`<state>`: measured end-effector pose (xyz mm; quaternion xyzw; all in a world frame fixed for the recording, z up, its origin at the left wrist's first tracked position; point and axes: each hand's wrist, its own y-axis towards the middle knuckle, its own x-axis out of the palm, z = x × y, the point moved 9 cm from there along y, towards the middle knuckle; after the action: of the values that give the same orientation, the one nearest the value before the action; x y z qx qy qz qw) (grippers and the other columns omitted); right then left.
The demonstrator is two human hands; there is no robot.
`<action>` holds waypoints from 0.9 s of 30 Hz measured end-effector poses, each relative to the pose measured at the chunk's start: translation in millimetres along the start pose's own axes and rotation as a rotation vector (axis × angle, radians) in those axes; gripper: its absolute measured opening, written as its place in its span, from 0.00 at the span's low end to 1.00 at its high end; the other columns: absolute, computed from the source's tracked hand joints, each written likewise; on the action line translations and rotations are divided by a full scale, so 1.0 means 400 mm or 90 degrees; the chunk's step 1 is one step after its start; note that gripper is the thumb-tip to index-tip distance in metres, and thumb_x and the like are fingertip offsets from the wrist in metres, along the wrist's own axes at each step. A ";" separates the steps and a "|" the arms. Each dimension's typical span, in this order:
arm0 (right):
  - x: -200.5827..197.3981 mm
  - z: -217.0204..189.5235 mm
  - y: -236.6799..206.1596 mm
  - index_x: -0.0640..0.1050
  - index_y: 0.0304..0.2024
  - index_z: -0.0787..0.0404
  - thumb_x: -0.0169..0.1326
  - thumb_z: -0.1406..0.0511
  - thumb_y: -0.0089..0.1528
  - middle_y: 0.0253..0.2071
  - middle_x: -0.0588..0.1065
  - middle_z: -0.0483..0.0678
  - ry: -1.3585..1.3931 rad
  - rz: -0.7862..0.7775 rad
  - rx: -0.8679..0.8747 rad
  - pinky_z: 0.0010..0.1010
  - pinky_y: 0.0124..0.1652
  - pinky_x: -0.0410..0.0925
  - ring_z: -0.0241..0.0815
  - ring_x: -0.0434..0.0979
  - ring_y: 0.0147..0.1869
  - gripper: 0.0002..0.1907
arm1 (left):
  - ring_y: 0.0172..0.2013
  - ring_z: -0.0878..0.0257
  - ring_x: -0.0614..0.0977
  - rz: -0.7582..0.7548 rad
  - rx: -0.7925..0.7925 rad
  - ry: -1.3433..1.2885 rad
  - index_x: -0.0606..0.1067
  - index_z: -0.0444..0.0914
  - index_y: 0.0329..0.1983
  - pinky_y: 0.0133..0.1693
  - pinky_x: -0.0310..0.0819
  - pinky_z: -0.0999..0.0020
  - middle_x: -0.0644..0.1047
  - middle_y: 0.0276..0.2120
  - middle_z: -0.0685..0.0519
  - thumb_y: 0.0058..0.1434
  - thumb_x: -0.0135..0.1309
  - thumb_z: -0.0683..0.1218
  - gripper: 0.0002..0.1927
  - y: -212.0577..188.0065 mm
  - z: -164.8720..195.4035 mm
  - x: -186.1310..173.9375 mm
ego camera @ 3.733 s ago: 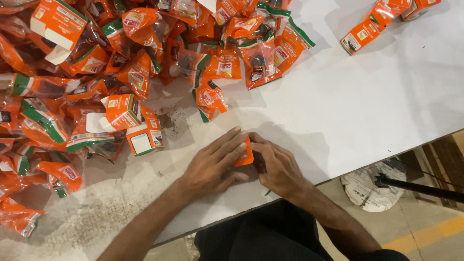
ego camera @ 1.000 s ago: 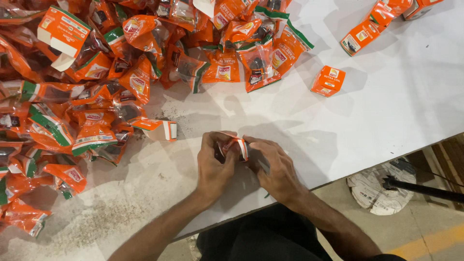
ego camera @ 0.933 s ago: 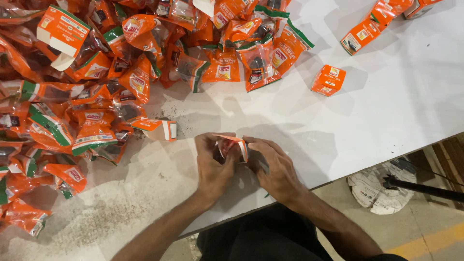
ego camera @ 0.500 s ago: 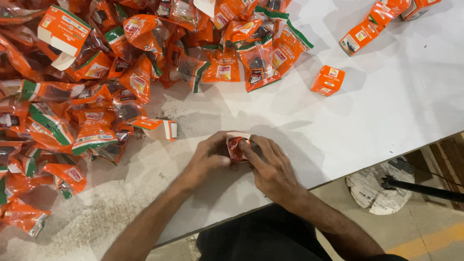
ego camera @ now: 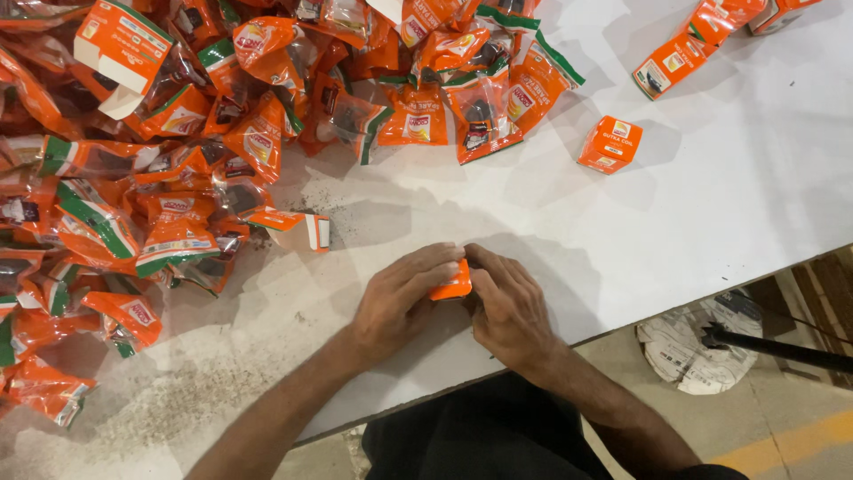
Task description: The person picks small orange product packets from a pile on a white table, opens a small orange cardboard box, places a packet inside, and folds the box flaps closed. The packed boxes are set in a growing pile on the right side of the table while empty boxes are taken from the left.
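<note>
Both hands press together on one small orange carton (ego camera: pixel 451 286) at the near edge of the white table (ego camera: pixel 711 204): the left hand (ego camera: pixel 400 298) lies over its left side, the right hand (ego camera: pixel 506 307) clamps its right side. One closed orange box (ego camera: pixel 609 145) stands well apart, further back on the right. A heap of orange sachets (ego camera: pixel 222 133) (too many and too overlapped to count) fills the left.
</note>
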<state>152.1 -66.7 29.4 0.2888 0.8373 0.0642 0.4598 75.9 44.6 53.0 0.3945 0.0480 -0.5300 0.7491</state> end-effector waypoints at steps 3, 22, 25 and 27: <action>-0.001 0.022 -0.010 0.68 0.48 0.66 0.56 0.80 0.50 0.58 0.74 0.61 0.039 0.029 0.020 0.48 0.53 0.71 0.62 0.76 0.59 0.24 | 0.65 0.40 0.72 -0.084 0.050 0.021 0.71 0.31 0.57 0.61 0.73 0.51 0.72 0.63 0.39 0.55 0.67 0.44 0.29 -0.014 0.010 0.003; 0.017 0.000 0.015 0.61 0.68 0.62 0.58 0.79 0.45 0.64 0.70 0.59 0.037 -0.066 0.023 0.47 0.62 0.65 0.61 0.70 0.66 0.48 | 0.71 0.42 0.65 -0.148 0.120 0.278 0.74 0.34 0.49 0.70 0.60 0.42 0.68 0.68 0.37 0.59 0.62 0.42 0.16 -0.089 0.019 0.029; -0.039 0.018 0.034 0.61 0.69 0.60 0.60 0.75 0.50 0.67 0.66 0.58 -0.164 -0.010 0.048 0.51 0.67 0.62 0.61 0.66 0.72 0.45 | 0.72 0.42 0.62 -0.055 0.101 0.372 0.72 0.36 0.59 0.72 0.50 0.37 0.67 0.69 0.39 0.64 0.61 0.40 0.20 -0.110 0.023 -0.084; -0.109 0.018 0.044 0.56 0.71 0.68 0.66 0.65 0.57 0.69 0.58 0.69 -0.321 0.122 0.056 0.60 0.66 0.56 0.72 0.58 0.73 0.46 | 0.71 0.40 0.63 0.091 0.009 0.452 0.69 0.34 0.63 0.72 0.53 0.38 0.65 0.69 0.36 0.63 0.56 0.35 0.24 -0.113 0.007 -0.217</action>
<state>183.2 -77.0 64.0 0.3931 0.6672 -0.0032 0.6327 -0.3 102.8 73.0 0.5616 0.2738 -0.3061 0.7183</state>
